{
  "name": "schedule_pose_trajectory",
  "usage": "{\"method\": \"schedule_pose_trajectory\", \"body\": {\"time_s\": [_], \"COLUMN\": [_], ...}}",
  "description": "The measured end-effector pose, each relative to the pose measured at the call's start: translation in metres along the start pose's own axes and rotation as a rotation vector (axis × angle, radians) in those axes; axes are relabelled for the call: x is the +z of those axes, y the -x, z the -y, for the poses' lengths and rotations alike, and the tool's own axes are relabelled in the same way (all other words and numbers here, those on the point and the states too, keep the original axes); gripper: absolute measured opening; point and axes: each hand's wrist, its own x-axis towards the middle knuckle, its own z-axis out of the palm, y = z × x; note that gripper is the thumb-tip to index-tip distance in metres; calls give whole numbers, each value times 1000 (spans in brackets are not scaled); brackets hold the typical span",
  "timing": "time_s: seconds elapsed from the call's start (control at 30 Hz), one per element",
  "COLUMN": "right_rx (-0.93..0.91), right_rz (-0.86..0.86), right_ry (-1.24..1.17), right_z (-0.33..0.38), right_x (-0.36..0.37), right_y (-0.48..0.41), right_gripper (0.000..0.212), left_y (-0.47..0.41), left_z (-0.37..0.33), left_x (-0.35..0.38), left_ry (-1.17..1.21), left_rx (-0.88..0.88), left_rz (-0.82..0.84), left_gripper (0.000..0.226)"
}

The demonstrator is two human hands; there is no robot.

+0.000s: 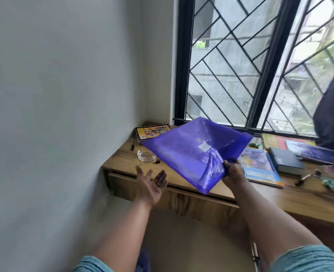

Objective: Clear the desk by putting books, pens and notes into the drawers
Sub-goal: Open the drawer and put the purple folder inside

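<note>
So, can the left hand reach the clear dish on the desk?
Probably yes. The left hand is open and empty, just short of the clear dish, nothing between them; the purple folder in the right hand is off to one side.

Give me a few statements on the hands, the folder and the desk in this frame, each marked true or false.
1. The right hand holds the blue plastic folder by one edge. True.
2. The left hand grips a pen. False: it is open, palm up, and holds nothing; a black pen lies on the desk near the wall.
3. The folder lies flat on the desk. False: it is held tilted in the air above the desk.
4. A clear glass dish sits near the desk's left end. True.
</note>
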Motion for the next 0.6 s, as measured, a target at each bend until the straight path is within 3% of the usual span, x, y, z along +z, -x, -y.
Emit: {"method": "schedule_pose_trajectory", "body": {"time_s": [0.13,0.23,0.37,0.43,0.5,0.6], "right_rx": [86,92,123,142,157,176], "right_rz": [39,51,50,43,41,33], "right_ry": [226,353,433,475,497,519], "right_z": [26,40,55,64,74,85], "right_x": [-36,-64,-102,-121,-144,-186], "right_y": [63,92,114,124,131,140], "right_gripper": [29,26,27,27,28,19], "left_y": [50,83,116,127,141,148], "left_z": [4,11,30,42,54,82], "left_x": [-10,-2,13,15,23,32], "left_ry": [-101,-168,-307,-470,-530,-709], "left_rx": [-23,-126,-140,-182,-229,-270], "left_rz": [16,141,256,290,298,270], "left_gripper": [81,81,36,46,18,39]}}
